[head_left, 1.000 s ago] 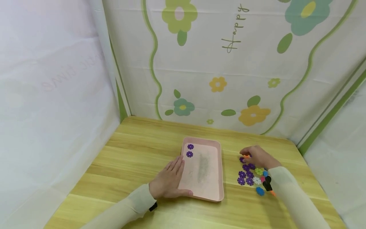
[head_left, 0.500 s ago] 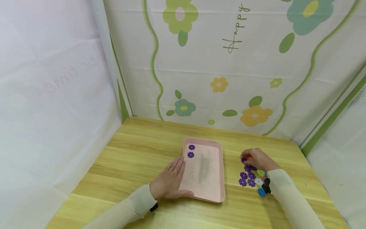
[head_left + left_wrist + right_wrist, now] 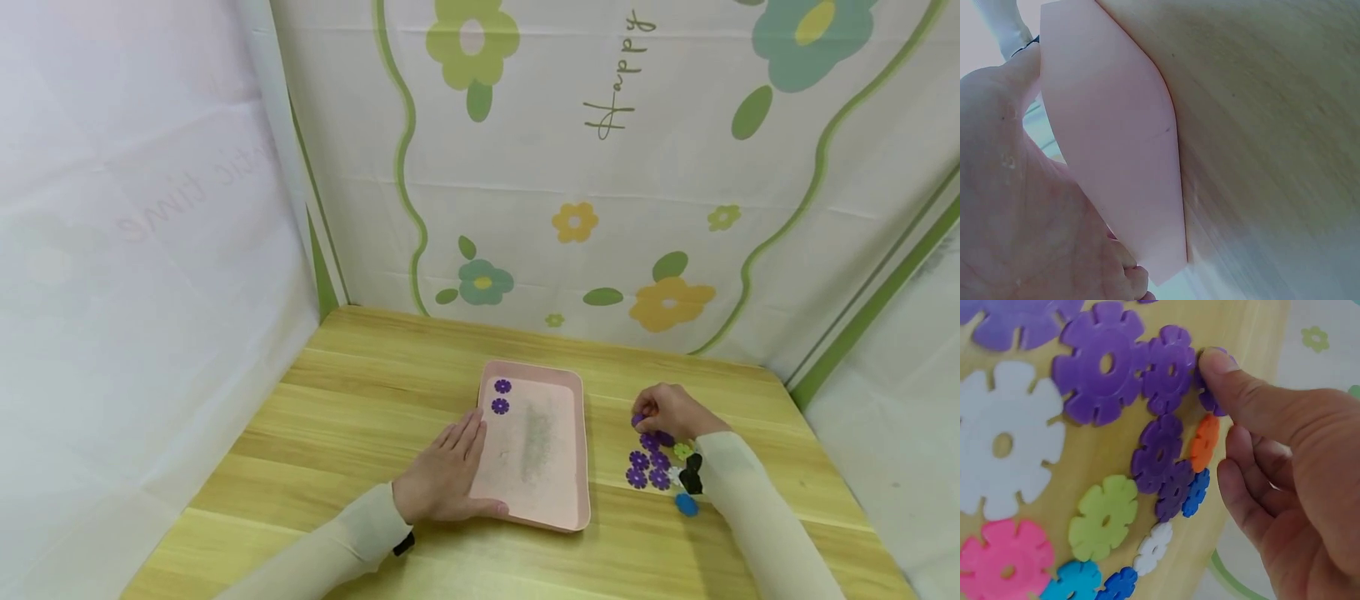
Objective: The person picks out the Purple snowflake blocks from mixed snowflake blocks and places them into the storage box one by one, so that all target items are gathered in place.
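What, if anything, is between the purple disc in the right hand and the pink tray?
Nothing loose shows between the purple flower-shaped disc and the pink tray: just wooden tabletop, then the tray's raised right wall, which the right hand must likely clear. The left hand is at the opposite side.

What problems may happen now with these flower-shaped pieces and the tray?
The right hand may drag neighbouring pieces, because the purple piece under its thumb lies close to them. The left hand, resting on the edge of the pink tray, might shift it and slide the two purple pieces inside.
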{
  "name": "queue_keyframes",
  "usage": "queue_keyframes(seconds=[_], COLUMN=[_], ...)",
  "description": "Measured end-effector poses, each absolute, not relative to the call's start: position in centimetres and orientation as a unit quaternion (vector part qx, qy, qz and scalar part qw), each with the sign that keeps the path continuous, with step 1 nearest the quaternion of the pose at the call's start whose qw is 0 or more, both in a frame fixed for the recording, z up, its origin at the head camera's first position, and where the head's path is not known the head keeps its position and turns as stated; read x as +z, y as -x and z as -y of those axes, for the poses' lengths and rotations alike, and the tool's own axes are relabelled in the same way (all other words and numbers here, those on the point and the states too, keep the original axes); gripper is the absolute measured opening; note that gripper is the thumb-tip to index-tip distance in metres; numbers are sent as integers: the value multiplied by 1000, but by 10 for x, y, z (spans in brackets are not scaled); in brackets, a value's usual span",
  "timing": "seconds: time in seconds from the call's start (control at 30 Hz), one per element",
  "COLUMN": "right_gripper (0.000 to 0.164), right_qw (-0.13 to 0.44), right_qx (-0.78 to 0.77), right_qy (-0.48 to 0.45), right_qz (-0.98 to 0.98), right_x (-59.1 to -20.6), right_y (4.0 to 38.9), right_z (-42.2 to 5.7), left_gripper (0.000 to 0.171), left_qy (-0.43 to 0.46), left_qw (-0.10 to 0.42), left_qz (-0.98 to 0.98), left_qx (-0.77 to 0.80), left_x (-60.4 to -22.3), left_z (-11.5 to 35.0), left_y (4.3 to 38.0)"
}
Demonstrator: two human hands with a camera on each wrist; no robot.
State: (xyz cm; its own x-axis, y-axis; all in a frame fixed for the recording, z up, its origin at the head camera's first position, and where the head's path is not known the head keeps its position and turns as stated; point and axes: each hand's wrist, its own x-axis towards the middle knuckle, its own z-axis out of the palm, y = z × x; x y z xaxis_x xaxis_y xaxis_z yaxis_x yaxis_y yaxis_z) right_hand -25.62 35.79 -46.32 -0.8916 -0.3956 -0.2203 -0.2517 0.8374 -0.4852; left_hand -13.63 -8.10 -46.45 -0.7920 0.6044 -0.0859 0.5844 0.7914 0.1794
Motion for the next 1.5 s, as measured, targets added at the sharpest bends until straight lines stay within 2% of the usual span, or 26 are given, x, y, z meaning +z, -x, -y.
queue_keyframes(seconds=[0.1, 0.4, 0.77, 1.17, 1.5], right_gripper=[4, 21, 21, 18, 16], right_qw=[161, 159, 199, 236, 215], right_qx=[-235, -227, -294, -318, -290], right_qy=[173, 212, 243, 246, 243], right_qz=[-943, -937, -903, -885, -900], right_x=[-460, -438, -411, -423, -446], right_y=[257, 262, 262, 268, 266], right_z=[-357, -345, -289, -198, -155], left_gripper=[119, 120, 120, 121, 120], left_qy=[-316, -319, -317, -312, -315], left_qw=[68, 59, 57, 73, 70], left_qz=[-944, -943, -944, -946, -945], left_qx=[72, 68, 67, 52, 60], left_x=[-465, -467, -467, -464, -463], left_z=[81, 82, 83, 82, 82], left_y=[137, 137, 137, 137, 136])
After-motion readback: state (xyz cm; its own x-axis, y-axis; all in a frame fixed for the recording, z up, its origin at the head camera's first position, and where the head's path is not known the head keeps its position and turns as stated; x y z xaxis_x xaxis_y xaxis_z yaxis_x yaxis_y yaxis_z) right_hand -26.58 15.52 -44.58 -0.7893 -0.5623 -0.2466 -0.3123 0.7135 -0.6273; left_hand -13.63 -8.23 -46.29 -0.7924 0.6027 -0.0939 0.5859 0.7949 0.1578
